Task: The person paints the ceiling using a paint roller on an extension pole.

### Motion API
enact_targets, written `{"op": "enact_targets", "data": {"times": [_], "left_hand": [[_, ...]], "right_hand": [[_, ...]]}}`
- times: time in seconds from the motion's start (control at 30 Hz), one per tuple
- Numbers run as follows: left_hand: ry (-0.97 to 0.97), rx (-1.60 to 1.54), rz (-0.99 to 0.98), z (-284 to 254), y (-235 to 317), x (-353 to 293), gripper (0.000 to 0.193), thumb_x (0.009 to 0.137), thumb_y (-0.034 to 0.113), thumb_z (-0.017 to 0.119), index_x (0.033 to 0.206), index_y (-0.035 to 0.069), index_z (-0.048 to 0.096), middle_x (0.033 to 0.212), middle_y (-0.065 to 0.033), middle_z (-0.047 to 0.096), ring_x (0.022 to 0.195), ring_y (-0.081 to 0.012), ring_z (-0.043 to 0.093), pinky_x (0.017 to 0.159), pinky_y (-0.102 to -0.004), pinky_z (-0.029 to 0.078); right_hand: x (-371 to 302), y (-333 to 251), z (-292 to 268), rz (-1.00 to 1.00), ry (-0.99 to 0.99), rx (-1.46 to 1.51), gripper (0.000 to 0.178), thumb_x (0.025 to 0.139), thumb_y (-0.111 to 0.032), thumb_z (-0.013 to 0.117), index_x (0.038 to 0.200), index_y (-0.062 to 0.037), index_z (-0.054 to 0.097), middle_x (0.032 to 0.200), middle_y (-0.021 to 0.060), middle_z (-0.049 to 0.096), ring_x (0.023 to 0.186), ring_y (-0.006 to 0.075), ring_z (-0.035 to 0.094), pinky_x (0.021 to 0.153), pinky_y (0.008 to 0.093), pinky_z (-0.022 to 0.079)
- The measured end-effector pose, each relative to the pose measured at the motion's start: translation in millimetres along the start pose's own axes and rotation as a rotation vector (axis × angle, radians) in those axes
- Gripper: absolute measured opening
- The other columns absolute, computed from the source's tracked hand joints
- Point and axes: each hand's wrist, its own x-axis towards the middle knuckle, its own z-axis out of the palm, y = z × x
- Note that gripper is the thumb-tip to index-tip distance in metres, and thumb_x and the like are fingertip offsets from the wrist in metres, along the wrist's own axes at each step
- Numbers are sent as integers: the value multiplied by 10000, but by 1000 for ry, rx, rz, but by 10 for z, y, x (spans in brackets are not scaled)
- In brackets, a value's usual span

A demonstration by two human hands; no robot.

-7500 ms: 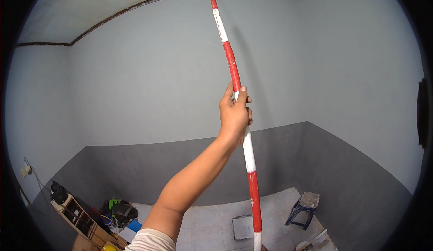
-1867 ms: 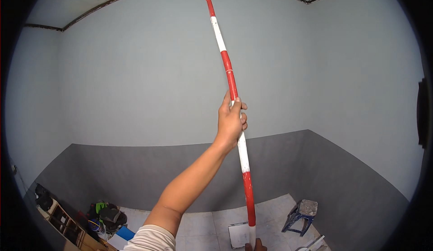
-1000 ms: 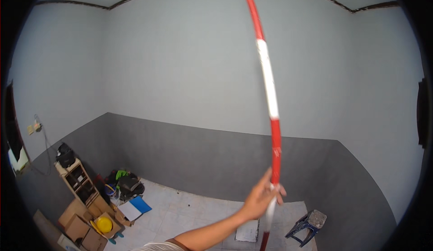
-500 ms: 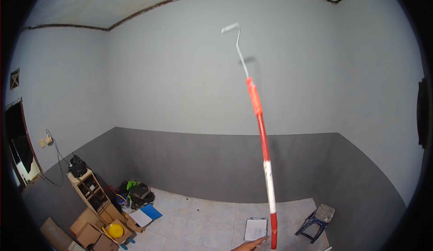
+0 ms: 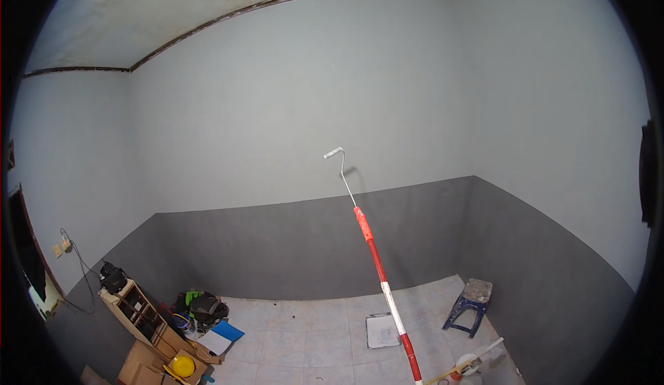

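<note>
A paint roller [image 5: 333, 153] with a white sleeve is fixed to a long red-and-white pole [image 5: 391, 306]. The pole slants up and leftward from the lower edge, and an orange-red wrap [image 5: 363, 224] covers its joint with the roller's wire frame. The roller is in front of the light grey upper wall [image 5: 277, 122], a little above the dark grey band [image 5: 277, 250]. Its shadow falls beside the frame; whether the sleeve touches the wall I cannot tell. Neither my left hand nor my right hand shows, and the pole's lower end is cut off.
A white paint tray [image 5: 382, 332] lies on the tiled floor left of the pole. To the right are a blue stool [image 5: 477, 290] and, nearer, white containers [image 5: 469, 364] with a yellow stick. At left stand a wooden shelf [image 5: 131, 302], bags [image 5: 206, 307], cardboard boxes [image 5: 138, 364] and a yellow helmet [image 5: 182, 365].
The roller and pole have come down the wall and moved left. A hand seen beside the pole is out of view now. The camera view has turned to the right.
</note>
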Motion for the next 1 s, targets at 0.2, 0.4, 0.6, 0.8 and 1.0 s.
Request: {"op": "enact_targets", "data": {"times": [0.2, 0.4, 0.6, 0.8, 1.0], "left_hand": [[396, -28, 17, 669, 353, -135, 893, 823, 416, 734, 1530, 47, 332, 1285, -269, 590, 1170, -410, 590, 951, -486, 505], [457, -419, -50, 1987, 944, -749, 917, 833, 461, 708, 1546, 45, 308, 1280, -304, 590, 1161, -434, 585, 979, -486, 484], [270, -407, -255, 3818, 847, -351, 909, 869, 545, 662, 1550, 55, 311, 1422, -289, 505, 1294, -443, 506, 1097, -474, 413], [303, -416, -316, 4017, 1225, -465, 889, 886, 560, 644, 1540, 48, 327, 1424, -279, 510, 1303, -437, 501, 1098, -465, 415], [355, -381, -363, 4045, 1989, -650, 871, 903, 575, 626, 1530, 41, 343, 1425, -268, 514, 1311, -432, 496, 1100, -456, 416]], "right_hand": [[-899, 276, -235, 15, -5, -156, 533, 952, -330, 679, 1297, 55, 549, 1147, 230, 646, 1031, 314, 596, 861, 500, 480], [-1981, 170, -473, 9, 180, 51, 277, 955, -206, 666, 1079, 41, 649, 836, 102, 649, 787, 194, 570, 660, 403, 466], [-2444, 348, -908, -22, 71, 13, 252, 961, -158, 654, 1138, 21, 655, 792, 33, 609, 724, 150, 529, 619, 352, 454], [-2750, 345, -1265, -12, -9, 10, 328, 961, -217, 652, 1184, 25, 656, 783, 48, 621, 643, 149, 509, 549, 371, 428], [-2968, -239, -2038, 242, -187, -36, 391, 945, -311, 667, 1143, 26, 650, 688, 40, 570, 556, 172, 470, 486, 388, 385]]}}
